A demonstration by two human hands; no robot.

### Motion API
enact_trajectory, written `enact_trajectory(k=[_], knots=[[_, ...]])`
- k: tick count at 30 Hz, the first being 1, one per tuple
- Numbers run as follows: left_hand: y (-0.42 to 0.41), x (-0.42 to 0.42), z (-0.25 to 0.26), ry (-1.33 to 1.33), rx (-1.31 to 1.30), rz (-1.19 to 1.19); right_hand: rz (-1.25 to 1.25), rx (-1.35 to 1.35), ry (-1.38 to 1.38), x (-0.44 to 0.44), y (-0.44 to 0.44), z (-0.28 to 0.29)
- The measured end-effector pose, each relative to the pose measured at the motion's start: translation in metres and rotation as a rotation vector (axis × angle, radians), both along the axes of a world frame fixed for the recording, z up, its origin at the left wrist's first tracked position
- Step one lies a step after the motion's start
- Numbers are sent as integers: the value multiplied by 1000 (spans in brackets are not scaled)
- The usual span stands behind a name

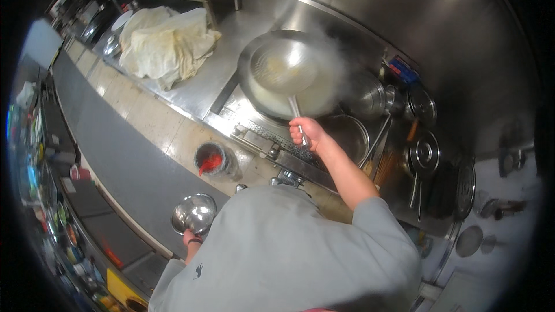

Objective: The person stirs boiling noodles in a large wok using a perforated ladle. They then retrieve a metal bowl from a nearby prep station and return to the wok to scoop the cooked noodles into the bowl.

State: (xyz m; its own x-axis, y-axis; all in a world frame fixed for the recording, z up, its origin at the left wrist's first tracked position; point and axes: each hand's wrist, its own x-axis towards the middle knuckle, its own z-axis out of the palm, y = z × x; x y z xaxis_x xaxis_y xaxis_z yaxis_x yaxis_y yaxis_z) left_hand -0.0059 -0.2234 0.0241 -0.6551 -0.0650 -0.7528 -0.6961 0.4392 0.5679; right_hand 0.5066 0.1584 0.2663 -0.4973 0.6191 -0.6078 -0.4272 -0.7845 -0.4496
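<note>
My right hand [306,132] grips the metal handle of a large perforated strainer ladle [284,67]. The ladle's bowl lies over a steaming wok [323,95] that holds pale, cloudy liquid, and small yellowish pieces show in the bowl. Down at my left side, my left hand [190,237] holds a shiny steel mixing bowl [195,213] by its rim; no food can be made out inside it. A second round metal pan [351,134] sits on the range just right of the wok, partly behind my right forearm.
A stained cloth [167,43] covers something on the steel counter [217,69] left of the wok. A bin [211,158] with something red inside stands on the floor. Pots and lids [425,149] crowd the right side. Food containers [71,234] line the far left counter.
</note>
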Motion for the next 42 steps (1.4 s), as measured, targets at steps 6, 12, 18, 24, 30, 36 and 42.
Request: enact_trajectory(k=[6, 12, 18, 24, 30, 36, 42], knots=[[-3, -43, -31, -9, -62, -112, -80, -232, 502, -13, -55, -23], [23, -51, -17, 99, -161, -313, -149, -256, 607, -4, -66, -38], [26, -43, 4, 212, 88, -590, -205, -237, 501, 33, -60, -42], [36, -41, 12, 190, 68, -678, -238, -225, 354, 59, -46, -34], [24, -32, 8, 118, 32, -579, -193, -22, 104, 63, -52, -26], [0, -19, 5, 126, 81, -474, -206, 108, -236, 50, -50, -18], [4, 2, 11, -78, 214, 164, -218, 162, -184, 29, -52, 0]])
